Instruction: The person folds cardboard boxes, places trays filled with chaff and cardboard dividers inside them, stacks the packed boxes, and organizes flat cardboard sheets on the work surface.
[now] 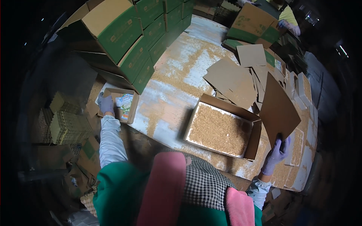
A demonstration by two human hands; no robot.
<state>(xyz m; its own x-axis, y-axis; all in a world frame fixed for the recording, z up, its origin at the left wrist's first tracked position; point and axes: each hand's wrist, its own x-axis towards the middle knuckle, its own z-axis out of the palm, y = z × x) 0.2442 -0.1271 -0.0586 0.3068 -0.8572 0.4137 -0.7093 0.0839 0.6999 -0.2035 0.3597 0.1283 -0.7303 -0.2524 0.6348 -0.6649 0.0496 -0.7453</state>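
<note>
My left hand, in a pale purple glove, reaches into a small shallow cardboard box at the table's left edge. Colorful printed packets lie in that box beside the hand; the fingertips are hidden, so any grip is unclear. My right hand, gloved the same way, grips the lower corner of a brown cardboard panel standing tilted up. Whether the panel is a loose sheet or a carton flap cannot be told. Between the hands sits an open carton, filled with loose golden-brown husk-like material framed by a white rim.
Green-and-brown cartons are stacked at the back left. Loose cardboard sheets lie behind the open carton. Husk-filled white trays line the right side. Stacked molded pulp trays stand lower left. Another person handles a carton at the far right.
</note>
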